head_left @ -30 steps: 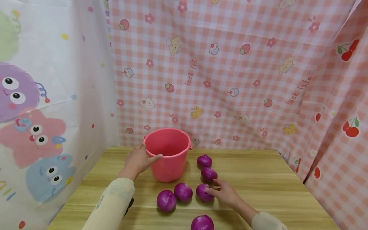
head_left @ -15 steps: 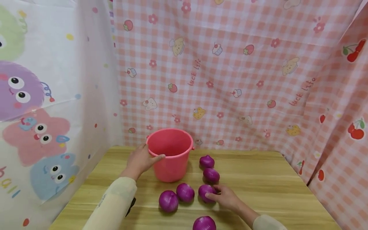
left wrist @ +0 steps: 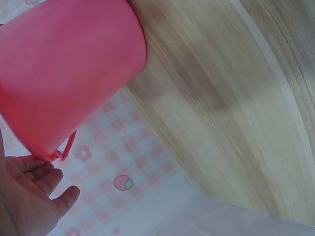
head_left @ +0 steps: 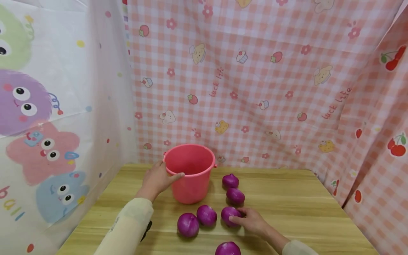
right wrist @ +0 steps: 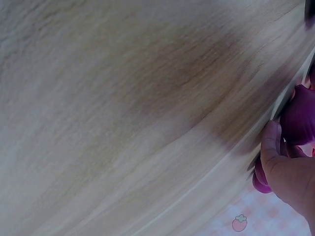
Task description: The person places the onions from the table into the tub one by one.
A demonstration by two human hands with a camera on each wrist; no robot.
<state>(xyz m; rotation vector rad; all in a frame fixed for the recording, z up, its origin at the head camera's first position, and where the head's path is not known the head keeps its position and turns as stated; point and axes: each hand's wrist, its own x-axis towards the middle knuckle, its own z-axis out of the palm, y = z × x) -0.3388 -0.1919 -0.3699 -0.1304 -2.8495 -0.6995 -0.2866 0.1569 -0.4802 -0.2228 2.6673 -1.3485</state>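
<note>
My left hand (head_left: 158, 180) grips the rim of a pink bucket (head_left: 192, 187), its thumb along the near side and its fingers by the left handle knob. In the left wrist view, the bucket (left wrist: 74, 69) fills the upper left, and several fingers of the hand (left wrist: 32, 196) touch its rim. Part of the bucket's inside is hidden. My right hand (head_left: 255, 222) holds a purple onion (head_left: 230, 216) on the table between thumb and fingers. The right wrist view shows this hand (right wrist: 290, 172) against the onion (right wrist: 298, 118) at the right edge.
Two onions, one (head_left: 230, 181) behind the other (head_left: 235, 196), lie right of the bucket. Two more, a left one (head_left: 188, 225) and a right one (head_left: 207, 215), sit in front of it. Another onion (head_left: 228, 249) is cut off at the bottom. Patterned cloth (head_left: 255, 88) hangs behind the wooden table (head_left: 293, 198).
My right thumb and fingers have settled around the onion, which stays on the table. The left hand keeps its place on the bucket. The head view has shifted slightly.
</note>
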